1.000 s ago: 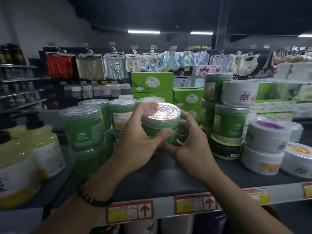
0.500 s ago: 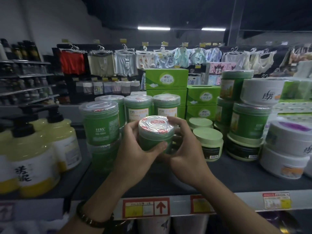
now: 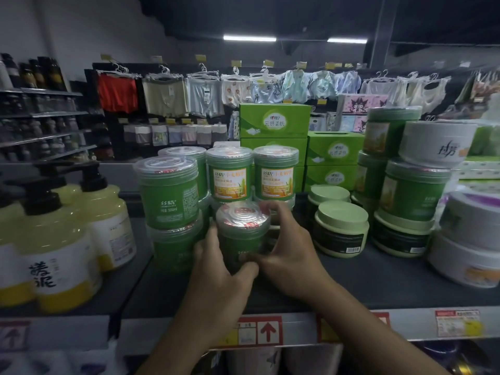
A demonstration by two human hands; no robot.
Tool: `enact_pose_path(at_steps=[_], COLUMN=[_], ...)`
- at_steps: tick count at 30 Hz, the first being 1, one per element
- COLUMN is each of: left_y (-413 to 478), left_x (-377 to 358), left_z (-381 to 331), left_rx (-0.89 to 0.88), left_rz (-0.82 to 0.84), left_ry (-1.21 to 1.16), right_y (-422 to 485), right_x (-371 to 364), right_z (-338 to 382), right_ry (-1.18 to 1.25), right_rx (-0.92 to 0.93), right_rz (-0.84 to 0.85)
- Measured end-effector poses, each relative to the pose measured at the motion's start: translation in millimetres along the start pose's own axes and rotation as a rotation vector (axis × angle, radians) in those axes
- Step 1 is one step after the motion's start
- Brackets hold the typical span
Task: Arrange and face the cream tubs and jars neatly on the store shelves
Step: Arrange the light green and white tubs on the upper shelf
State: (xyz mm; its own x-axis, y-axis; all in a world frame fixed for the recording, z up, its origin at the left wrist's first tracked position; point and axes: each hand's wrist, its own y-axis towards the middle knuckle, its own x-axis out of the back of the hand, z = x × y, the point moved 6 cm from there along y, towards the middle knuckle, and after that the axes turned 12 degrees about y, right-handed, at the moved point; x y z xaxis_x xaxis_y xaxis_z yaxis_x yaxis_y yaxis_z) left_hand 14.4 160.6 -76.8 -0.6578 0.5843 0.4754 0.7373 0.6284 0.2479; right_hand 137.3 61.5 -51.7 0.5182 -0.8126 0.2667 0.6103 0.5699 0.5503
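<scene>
Both hands grip one green jar (image 3: 242, 239) mid-shelf (image 3: 378, 282). The left hand (image 3: 221, 274) curls round the jar's 9 o'clock side. The right hand (image 3: 290, 255) curls its fingers (image 3: 277, 213) over the 3 o'clock side, and the thumbs meet low in front. The jar's base is hidden. Stacked jars (image 3: 169, 196) stand at 10 o'clock, two labelled jars (image 3: 230, 180) at 12, and pale-lidded jars (image 3: 342, 228) at 3.

Grn tub (image 3: 169, 196): "丝精 500ml"; grn box (image 3: 274, 119): "云感柔肤".
</scene>
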Motion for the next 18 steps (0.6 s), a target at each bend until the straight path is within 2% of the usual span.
enact_pose_path(at_steps=[13, 18], left_y=[-2, -5], left_x=[9, 13], left_z=[3, 8], left_rx=[0.061, 0.056], left_rz=[-0.050, -0.069], left_ry=[-0.020, 0.053], right_y=[11, 14], right_x=[-19, -24], right_z=[-7, -10], right_ry=[-0.056, -0.045], right_rx=[-0.021, -0.037], right_rz=[0.072, 0.073])
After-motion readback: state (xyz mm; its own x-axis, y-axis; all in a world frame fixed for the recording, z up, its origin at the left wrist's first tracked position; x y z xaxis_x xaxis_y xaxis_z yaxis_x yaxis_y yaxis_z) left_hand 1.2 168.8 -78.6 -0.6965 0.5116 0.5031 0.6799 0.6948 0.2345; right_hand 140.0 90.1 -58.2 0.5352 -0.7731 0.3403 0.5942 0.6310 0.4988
